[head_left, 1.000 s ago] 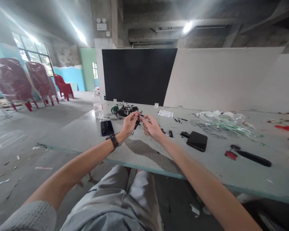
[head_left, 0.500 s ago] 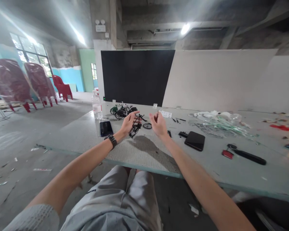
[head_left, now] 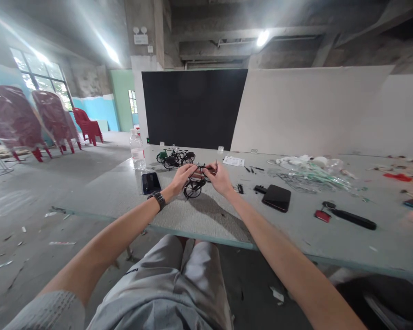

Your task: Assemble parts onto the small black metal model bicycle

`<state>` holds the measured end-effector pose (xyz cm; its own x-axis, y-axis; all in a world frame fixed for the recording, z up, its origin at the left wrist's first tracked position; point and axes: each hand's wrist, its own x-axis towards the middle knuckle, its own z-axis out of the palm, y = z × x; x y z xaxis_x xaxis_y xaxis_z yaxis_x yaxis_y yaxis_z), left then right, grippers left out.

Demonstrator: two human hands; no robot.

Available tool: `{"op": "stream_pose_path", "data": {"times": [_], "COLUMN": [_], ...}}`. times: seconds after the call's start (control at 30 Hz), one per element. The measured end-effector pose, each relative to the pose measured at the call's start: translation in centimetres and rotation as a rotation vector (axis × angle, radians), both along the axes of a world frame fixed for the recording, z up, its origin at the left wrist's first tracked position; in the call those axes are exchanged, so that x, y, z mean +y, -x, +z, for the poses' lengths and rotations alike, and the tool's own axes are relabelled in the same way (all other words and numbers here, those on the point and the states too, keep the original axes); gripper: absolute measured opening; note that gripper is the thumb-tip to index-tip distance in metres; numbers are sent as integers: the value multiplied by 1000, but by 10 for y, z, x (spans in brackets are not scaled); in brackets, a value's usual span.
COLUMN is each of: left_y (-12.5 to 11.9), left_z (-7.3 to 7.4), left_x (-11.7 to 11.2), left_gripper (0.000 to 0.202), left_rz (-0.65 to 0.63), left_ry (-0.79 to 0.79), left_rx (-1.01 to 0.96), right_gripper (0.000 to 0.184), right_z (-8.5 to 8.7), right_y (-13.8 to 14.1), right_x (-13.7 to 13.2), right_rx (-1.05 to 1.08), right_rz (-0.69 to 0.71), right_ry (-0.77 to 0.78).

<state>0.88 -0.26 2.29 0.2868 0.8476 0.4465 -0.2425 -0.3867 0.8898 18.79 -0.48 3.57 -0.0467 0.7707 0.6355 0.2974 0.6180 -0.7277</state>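
A black model bicycle [head_left: 193, 188] is held just above the table, one wheel hanging toward me. My left hand [head_left: 183, 178] is closed on its upper frame from the left. At the handlebar end, my right hand [head_left: 219, 178] pinches the bicycle from the other side, with a thin pointed piece sticking up from its fingers; what that piece is I cannot make out. The fingers hide much of the frame between the two hands. Behind my left hand stand several finished-looking model bicycles [head_left: 172, 159], black and dark green.
On the table [head_left: 206, 224] lie a phone [head_left: 151, 183], a black flat device [head_left: 277, 198], a black-handled tool [head_left: 354, 218], a white paper [head_left: 233, 161] and small black parts [head_left: 240, 188]. A water bottle [head_left: 137, 151] stands at left. Plastic bags [head_left: 316, 172] are heaped at right.
My right hand has moved left and down onto the bicycle's handlebar end. The bicycle has turned, its wheel now showing side-on. My left hand's fingers have closed in around the frame.
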Motion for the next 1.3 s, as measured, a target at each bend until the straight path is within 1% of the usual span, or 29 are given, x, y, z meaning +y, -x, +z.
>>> {"op": "stream_pose_path", "data": {"times": [0.07, 0.17, 0.27, 0.33, 0.5, 0.67, 0.73, 0.8, 0.87, 0.93, 1.0, 1.07, 1.17, 1.3], "left_y": [0, -1, -1, -1, 0, 1, 2, 4, 5, 6, 7, 7, 8, 7], "left_z": [-4, -8, -10, -9, -6, -8, -10, -11, -10, -8, -8, -8, -10, -11], "left_x": [5, 12, 16, 15, 11, 14, 16, 17, 16, 14, 12, 13, 15, 14], "left_gripper": [43, 41, 39, 38, 39, 47, 53, 56, 54, 50, 47, 45, 43, 45], "left_rz": [12, 76, 133, 149, 99, 61, 92, 153, 179, 159, 143, 158, 198, 178], "left_ry": [-38, -109, -160, -174, -159, -127, -88, -74, -109, -154, -172, -181, -222, -247], "left_rx": [43, 97, 109, 121, 129, 156, 147, 158, 209, 260, 272, 277, 292, 295], "right_gripper": [49, 49, 44, 44, 47, 54, 56, 59, 59, 61, 62, 62, 61, 62], "right_z": [-1, -2, -2, -3, -3, -1, 1, 2, 4, 5, 6, 5, 4, 5], "right_y": [-3, -5, -5, -4, -2, 2, 2, 0, -3, -6, -8, -8, -8, -7], "right_x": [3, 5, 3, 2, 0, -1, -1, -1, -2, -2, -3, -3, -2, -2], "right_rx": [14, 29, 22, 20, 33, 58, 118, 221, 316, 391, 429, 425, 379, 358], "right_rz": [-32, -34, -26, -29, 3, 72, 80, 90, 121, 171, 226, 261, 253, 243], "right_ry": [-5, 49, 87, 98, 120, 124, 148, 180, 212, 234, 246, 245, 239, 213]}}
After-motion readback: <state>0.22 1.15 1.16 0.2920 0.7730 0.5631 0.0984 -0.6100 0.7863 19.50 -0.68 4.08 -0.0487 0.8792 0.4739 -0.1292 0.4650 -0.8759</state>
